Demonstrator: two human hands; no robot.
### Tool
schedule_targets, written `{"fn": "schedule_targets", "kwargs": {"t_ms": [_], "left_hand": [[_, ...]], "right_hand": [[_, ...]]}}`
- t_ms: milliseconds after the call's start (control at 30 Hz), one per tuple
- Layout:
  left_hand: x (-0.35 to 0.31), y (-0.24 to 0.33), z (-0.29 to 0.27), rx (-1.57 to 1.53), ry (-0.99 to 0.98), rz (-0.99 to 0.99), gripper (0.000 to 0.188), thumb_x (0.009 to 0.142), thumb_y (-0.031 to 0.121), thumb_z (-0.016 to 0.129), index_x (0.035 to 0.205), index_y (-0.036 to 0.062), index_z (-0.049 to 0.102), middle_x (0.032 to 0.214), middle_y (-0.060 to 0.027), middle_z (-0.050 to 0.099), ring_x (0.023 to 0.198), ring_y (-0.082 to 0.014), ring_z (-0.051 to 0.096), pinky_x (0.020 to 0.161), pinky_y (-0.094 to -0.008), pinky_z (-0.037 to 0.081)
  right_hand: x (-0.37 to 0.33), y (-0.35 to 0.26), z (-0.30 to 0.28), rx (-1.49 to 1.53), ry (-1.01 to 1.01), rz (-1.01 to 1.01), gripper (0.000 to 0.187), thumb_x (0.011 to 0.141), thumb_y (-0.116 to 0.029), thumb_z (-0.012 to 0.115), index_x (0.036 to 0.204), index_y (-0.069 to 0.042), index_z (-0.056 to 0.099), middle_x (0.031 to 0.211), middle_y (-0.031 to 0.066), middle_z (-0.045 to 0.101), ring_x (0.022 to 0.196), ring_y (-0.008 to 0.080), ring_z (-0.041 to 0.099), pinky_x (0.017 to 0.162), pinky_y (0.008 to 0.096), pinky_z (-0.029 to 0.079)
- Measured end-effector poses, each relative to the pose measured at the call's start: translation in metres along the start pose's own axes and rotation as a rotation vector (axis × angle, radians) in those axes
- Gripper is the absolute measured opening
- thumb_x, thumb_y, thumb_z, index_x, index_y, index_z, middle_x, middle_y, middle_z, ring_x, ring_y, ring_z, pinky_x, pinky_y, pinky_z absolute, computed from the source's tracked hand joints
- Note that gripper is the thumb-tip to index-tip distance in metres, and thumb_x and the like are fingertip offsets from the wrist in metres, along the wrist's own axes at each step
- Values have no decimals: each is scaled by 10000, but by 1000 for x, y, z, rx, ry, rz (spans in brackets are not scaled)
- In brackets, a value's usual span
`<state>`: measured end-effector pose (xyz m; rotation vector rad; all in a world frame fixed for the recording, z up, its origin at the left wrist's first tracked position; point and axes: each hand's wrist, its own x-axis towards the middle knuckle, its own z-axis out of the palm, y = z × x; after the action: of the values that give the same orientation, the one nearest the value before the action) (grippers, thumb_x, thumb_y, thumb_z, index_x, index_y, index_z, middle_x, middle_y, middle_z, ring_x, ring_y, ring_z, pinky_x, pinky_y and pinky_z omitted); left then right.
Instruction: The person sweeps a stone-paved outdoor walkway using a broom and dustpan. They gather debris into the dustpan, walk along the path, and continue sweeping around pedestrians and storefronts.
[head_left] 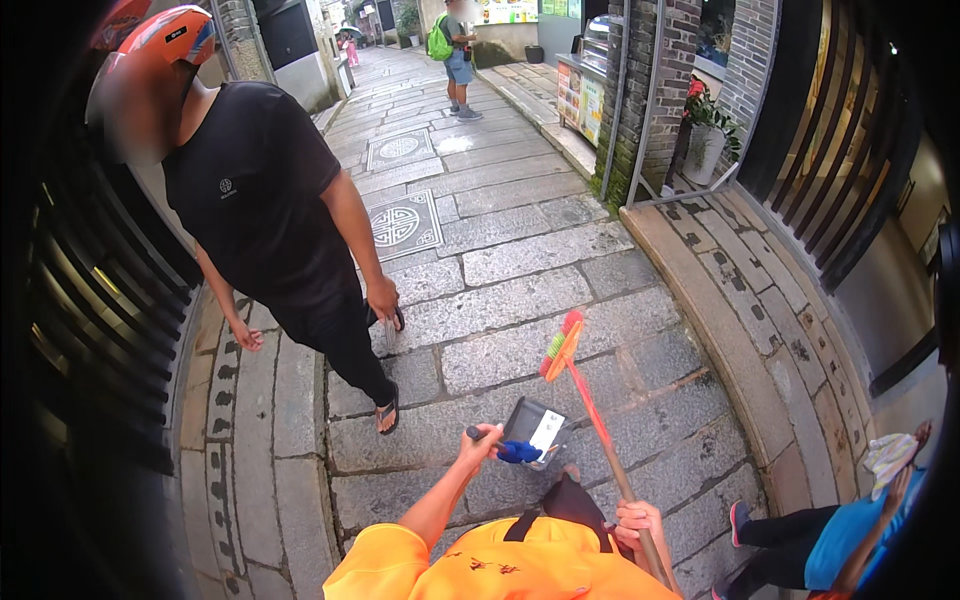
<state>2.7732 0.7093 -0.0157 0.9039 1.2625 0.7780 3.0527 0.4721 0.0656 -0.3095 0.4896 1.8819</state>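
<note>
My left hand (480, 443) is closed round the dark handle of a long-handled dustpan. Its black pan (526, 418) sits low in front of me, with a white piece (546, 430) showing on it. Something blue (518, 453) wraps the handle just past my fingers; its kind is unclear. In my right hand (638, 522) I grip the pole of a broom (590, 400), brown below and red-orange above. The pole slants forward and left to an orange broom head (562, 346) with red and green bristles, right of the pan. It cannot be told whether the bristles touch the paving.
A person in black with an orange helmet (165, 45) stands close at left. Ahead stands a person with a green backpack (440, 38); at lower right, one in a blue top (860, 530). A stone kerb (700, 310) edges the paved lane (540, 240), near a potted plant (708, 140).
</note>
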Motion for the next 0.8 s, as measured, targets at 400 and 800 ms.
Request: {"fn": "schedule_targets", "kwargs": {"t_ms": [400, 800], "left_hand": [[149, 87, 1, -213, 585, -22, 318, 802, 263, 626, 624, 43, 481, 537, -60, 499, 362, -149, 506, 299, -259, 441], [280, 209, -69, -73, 645, 129, 365, 836, 292, 596, 579, 57, 490, 510, -52, 530, 392, -99, 490, 317, -217, 374]], "right_hand": [[183, -145, 94, -25, -129, 391, 152, 850, -61, 372, 888, 3, 504, 544, -99, 388, 361, 14, 358, 404, 245, 351], [417, -227, 214, -5, -229, 487, 246, 849, -63, 327, 964, 35, 521, 537, -98, 392, 358, 13, 390, 427, 241, 373]]}}
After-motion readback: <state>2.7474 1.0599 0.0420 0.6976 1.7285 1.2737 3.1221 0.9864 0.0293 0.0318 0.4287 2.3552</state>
